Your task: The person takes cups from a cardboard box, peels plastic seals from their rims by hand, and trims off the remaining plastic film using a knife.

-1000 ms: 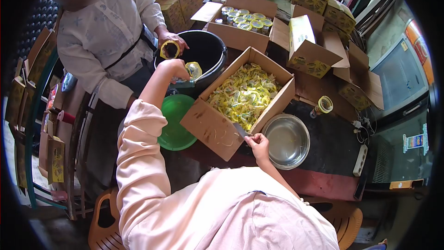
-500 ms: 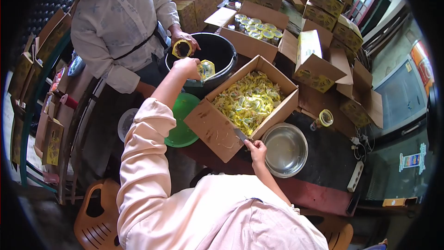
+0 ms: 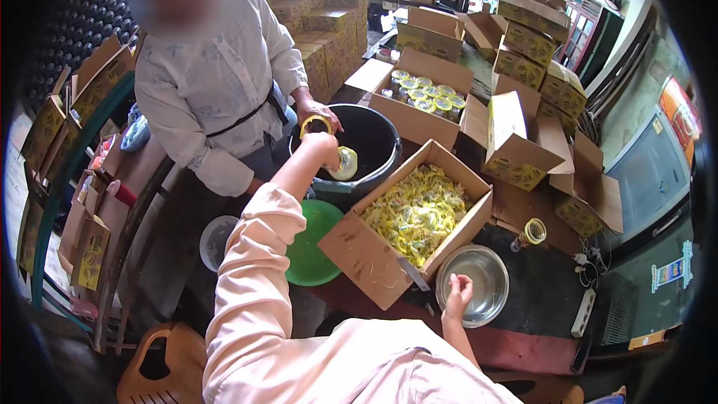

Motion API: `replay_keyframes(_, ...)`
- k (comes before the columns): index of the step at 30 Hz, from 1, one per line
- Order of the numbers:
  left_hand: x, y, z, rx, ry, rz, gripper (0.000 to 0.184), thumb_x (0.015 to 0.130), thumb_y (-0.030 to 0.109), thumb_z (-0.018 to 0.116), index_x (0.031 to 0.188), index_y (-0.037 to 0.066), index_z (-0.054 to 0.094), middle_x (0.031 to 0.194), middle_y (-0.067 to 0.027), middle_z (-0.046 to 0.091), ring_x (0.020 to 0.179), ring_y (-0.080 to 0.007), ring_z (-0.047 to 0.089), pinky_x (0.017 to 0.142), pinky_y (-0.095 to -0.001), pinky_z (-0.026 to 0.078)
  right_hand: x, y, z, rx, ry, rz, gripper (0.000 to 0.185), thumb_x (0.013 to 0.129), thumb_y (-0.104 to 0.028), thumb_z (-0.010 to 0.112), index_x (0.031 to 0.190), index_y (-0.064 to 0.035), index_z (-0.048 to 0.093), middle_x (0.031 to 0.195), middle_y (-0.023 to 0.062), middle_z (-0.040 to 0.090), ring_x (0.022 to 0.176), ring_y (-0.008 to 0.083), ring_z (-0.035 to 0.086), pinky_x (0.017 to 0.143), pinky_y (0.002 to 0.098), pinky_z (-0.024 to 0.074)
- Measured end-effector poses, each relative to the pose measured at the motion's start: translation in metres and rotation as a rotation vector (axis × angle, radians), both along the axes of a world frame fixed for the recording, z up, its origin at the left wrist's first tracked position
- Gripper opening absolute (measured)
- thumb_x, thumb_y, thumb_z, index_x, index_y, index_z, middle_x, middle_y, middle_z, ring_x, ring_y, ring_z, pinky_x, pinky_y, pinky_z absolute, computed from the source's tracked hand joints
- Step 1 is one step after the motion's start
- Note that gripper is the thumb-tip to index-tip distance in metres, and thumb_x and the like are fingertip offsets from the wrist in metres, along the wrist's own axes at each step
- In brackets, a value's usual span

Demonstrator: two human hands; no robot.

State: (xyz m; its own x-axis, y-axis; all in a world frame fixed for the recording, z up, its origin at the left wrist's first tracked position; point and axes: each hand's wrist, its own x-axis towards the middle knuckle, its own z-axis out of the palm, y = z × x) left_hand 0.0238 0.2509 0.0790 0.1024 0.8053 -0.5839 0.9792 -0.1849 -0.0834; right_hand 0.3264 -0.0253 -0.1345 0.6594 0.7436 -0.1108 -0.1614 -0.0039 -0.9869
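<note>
The right hand (image 3: 458,296) is half open, fingers loosely curled, with nothing visible in its grasp; it hangs over the left rim of the steel bowl (image 3: 499,284), which stands by the near edge of the dark table (image 3: 550,295). Left of that hand and apart from it, the knife (image 3: 414,274) lies at the near edge of the carton (image 3: 374,265), beside its folded-out flap. Its blade looks thin, stiff and flat, so the handle end is the safe hold. The carton is filled with yellow wrappers (image 3: 419,213), probably light, soft and slippery.

Farther off, past the green basin (image 3: 313,254), the left hand (image 3: 326,148) is at the near rim of the black bucket (image 3: 381,131). Its fingers seem closed around a clear container (image 3: 345,163) with yellow edging, though the back of the hand hides most of the grip. The container looks light and smooth, likely to slip if wet; its side wall should give the best hold. Just beyond, a co-worker's hand (image 3: 310,108) holds a yellow-rimmed jar (image 3: 315,126) with a dark inside.
</note>
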Motion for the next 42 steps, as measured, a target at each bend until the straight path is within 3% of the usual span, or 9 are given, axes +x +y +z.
replay_keyframes(1, -0.023, 0.047, -0.065, -0.123, 0.184, -0.2, 0.058, 0.061, 0.042, 0.074, 0.109, 0.011, 0.064, 0.108, -0.0051, 0.064, 0.092, -0.0208, 0.064, 0.082, -0.0339, 0.05, 0.002, 0.001, 0.005, 0.03, -0.024, -0.028, 0.013, 0.083, -0.009, 0.063, 0.088, -0.0079, 0.051, 0.081, -0.0028, 0.047, 0.075, 0.006, 0.044, 0.071, 0.0197, 0.0384)
replay_keyframes(4, -0.012, 0.019, -0.019, -0.195, 0.017, -0.022, 0.06, 0.066, 0.04, 0.07, 0.116, 0.009, 0.057, 0.101, -0.0121, 0.065, 0.087, -0.0223, 0.065, 0.079, -0.0355, 0.051, 0.003, 0.005, 0.033, 0.065, -0.142, -0.07, 0.008, 0.086, -0.008, 0.057, 0.09, -0.0059, 0.05, 0.083, -0.0007, 0.048, 0.078, 0.0079, 0.046, 0.075, 0.0212, 0.0389)
replay_keyframes(6, -0.016, 0.01, -0.016, 0.089, -0.33, 0.007, 0.068, 0.063, 0.035, 0.075, 0.115, 0.0, 0.049, 0.103, -0.019, 0.062, 0.084, -0.0272, 0.065, 0.082, -0.0389, 0.05, 0.0, 0.013, 0.052, 0.113, -0.193, -0.068, 0.006, 0.087, -0.007, 0.055, 0.091, -0.0048, 0.05, 0.084, 0.0004, 0.048, 0.079, 0.0085, 0.046, 0.076, 0.0216, 0.0391)
replay_keyframes(8, -0.021, 0.004, -0.042, 0.366, -0.63, 0.136, 0.068, 0.069, 0.043, 0.069, 0.125, 0.01, 0.048, 0.103, -0.0159, 0.064, 0.095, -0.0278, 0.063, 0.084, -0.0366, 0.048, 0.001, 0.023, 0.067, 0.166, -0.208, 0.016, 0.006, 0.087, -0.005, 0.052, 0.093, -0.004, 0.05, 0.085, 0.0017, 0.049, 0.081, 0.0093, 0.048, 0.076, 0.023, 0.0404)
replay_keyframes(14, -0.009, -0.019, -0.095, 0.569, -1.194, 0.285, 0.069, 0.076, 0.037, 0.068, 0.129, 0.002, 0.041, 0.102, -0.019, 0.064, 0.096, -0.0284, 0.063, 0.084, -0.035, 0.047, -0.016, 0.089, 0.114, 0.19, -0.475, 0.264, 0.007, 0.082, -0.006, 0.057, 0.088, -0.0027, 0.055, 0.08, 0.0018, 0.056, 0.076, 0.0106, 0.052, 0.073, 0.0248, 0.0426)
replay_keyframes(19, -0.004, -0.018, -0.109, 0.629, -1.654, 0.207, 0.068, 0.078, 0.014, 0.069, 0.133, 0.007, 0.031, 0.099, -0.012, 0.062, 0.085, -0.0173, 0.061, 0.076, -0.03, 0.049, -0.055, 0.17, 0.171, 0.37, -0.818, 0.486, 0.013, 0.077, -0.006, 0.06, 0.09, -0.0015, 0.059, 0.084, 0.0074, 0.058, 0.074, 0.0154, 0.057, 0.072, 0.0282, 0.0452)
replay_keyframes(28, -0.007, -0.033, -0.109, 0.663, -1.608, 0.209, 0.063, 0.076, 0.005, 0.069, 0.128, 0.004, 0.032, 0.115, -0.0119, 0.053, 0.106, -0.0174, 0.055, 0.089, -0.0316, 0.044, -0.135, 0.286, 0.192, 0.571, -0.996, 0.763, 0.017, 0.073, -0.01, 0.069, 0.088, -0.0044, 0.065, 0.087, 0.0091, 0.061, 0.075, 0.0185, 0.059, 0.071, 0.0303, 0.0481)
replay_keyframes(31, -0.007, -0.031, -0.117, 0.759, -1.688, 0.139, 0.057, 0.076, 0.005, 0.066, 0.124, 0.004, 0.035, 0.104, -0.012, 0.058, 0.093, -0.0161, 0.059, 0.077, -0.0298, 0.048, -0.148, 0.301, 0.201, 0.635, -1.095, 0.915, 0.02, 0.07, -0.014, 0.072, 0.086, -0.0061, 0.066, 0.086, 0.0086, 0.061, 0.078, 0.0204, 0.06, 0.072, 0.0328, 0.0486)
replay_keyframes(42, -0.009, -0.038, -0.111, 0.668, -1.625, 0.206, 0.054, 0.066, 0.001, 0.061, 0.114, 0.003, 0.037, 0.097, -0.0126, 0.056, 0.092, -0.0198, 0.058, 0.081, -0.0305, 0.045, -0.16, 0.307, 0.192, 0.592, -1.186, 1.101, 0.018, 0.071, -0.019, 0.069, 0.081, -0.0092, 0.059, 0.083, 0.0065, 0.057, 0.077, 0.0272, 0.06, 0.067, 0.0375, 0.0479)
